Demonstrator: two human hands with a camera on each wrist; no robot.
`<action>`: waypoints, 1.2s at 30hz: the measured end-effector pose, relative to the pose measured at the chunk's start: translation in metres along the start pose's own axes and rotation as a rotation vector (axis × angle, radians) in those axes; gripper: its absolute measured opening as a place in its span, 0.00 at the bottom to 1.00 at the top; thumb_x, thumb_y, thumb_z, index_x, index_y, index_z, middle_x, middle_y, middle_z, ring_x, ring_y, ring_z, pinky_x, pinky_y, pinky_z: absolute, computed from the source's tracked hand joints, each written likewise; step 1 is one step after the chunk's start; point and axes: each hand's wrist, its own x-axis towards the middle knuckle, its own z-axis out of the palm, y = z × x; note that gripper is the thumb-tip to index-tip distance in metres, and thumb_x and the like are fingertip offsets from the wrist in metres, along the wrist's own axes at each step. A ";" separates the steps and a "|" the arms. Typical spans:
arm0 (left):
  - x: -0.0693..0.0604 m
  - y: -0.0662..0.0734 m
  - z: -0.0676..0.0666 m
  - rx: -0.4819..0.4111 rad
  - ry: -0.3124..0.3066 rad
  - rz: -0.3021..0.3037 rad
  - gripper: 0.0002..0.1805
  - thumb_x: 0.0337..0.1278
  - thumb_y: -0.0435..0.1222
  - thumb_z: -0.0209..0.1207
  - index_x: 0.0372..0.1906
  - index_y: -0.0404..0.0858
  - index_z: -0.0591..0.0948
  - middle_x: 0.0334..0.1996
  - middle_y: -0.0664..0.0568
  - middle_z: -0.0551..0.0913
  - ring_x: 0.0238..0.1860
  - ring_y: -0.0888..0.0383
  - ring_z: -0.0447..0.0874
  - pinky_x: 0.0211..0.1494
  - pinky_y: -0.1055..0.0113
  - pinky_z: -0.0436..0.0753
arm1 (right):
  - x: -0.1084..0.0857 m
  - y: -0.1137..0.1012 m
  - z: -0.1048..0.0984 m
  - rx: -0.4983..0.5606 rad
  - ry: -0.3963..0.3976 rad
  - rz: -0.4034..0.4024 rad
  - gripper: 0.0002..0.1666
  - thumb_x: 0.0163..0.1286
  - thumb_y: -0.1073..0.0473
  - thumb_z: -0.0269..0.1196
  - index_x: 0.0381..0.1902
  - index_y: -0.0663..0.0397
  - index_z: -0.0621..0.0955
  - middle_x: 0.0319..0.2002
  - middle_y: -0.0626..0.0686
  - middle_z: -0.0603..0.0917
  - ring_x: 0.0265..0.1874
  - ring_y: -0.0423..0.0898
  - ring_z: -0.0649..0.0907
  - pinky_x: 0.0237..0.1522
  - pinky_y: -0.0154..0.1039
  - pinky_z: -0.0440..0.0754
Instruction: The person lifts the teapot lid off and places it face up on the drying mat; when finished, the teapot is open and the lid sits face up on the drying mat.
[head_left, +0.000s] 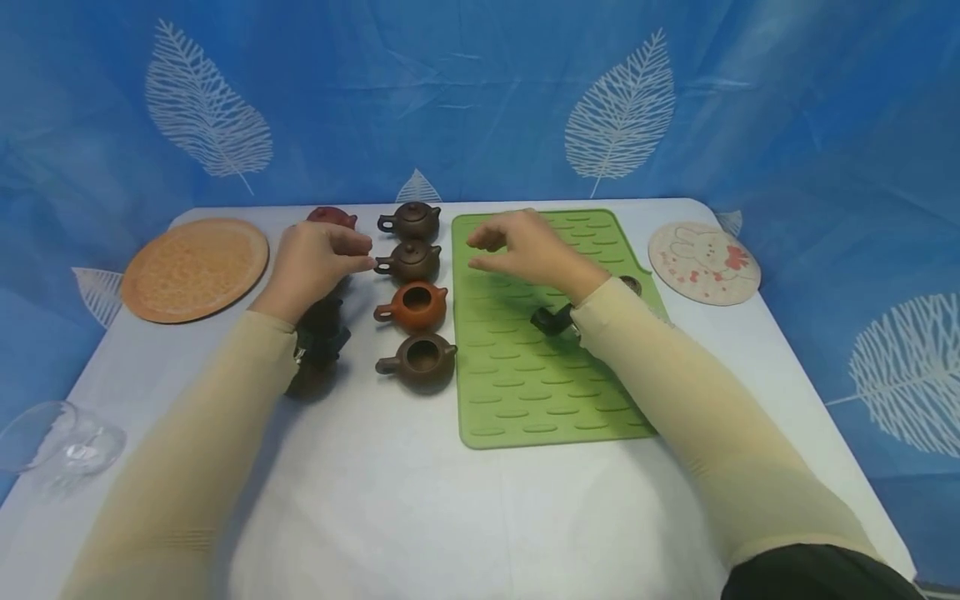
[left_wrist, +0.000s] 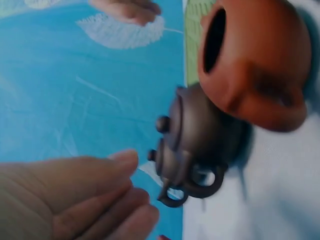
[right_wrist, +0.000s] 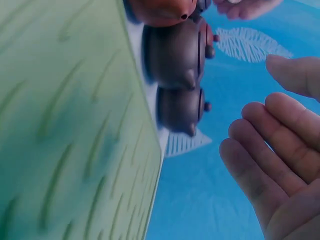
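Observation:
My left hand (head_left: 318, 265) hovers over the left row of teapots, its thumb and fingers apart with nothing visible between them. Beneath that hand and wrist, a red teapot (head_left: 332, 217) and dark teapots (head_left: 321, 317) are partly hidden. To its right stand two dark lidded teapots (head_left: 415, 221) (head_left: 414, 260). Nearer are an orange-brown teapot (head_left: 416, 307) and a brown teapot (head_left: 422, 362), both lidless with openings showing. My right hand (head_left: 532, 250) hangs above the green mat (head_left: 517, 367), fingers loosely bent and spread from the thumb, holding nothing.
A round orange-brown mat (head_left: 195, 268) lies at the table's far left. Far right is a round mat with a rabbit picture (head_left: 705, 262). A clear glass vessel (head_left: 82, 442) lies near the left edge. Behind the table hangs a blue leaf-patterned cloth (head_left: 465, 92).

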 end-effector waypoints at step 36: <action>0.037 -0.008 0.018 0.076 -0.185 -0.016 0.14 0.62 0.32 0.74 0.52 0.33 0.91 0.46 0.42 0.91 0.52 0.45 0.86 0.56 0.48 0.82 | 0.100 -0.029 0.049 -0.240 -0.142 0.014 0.17 0.76 0.52 0.70 0.56 0.54 0.88 0.52 0.50 0.88 0.57 0.48 0.83 0.74 0.43 0.62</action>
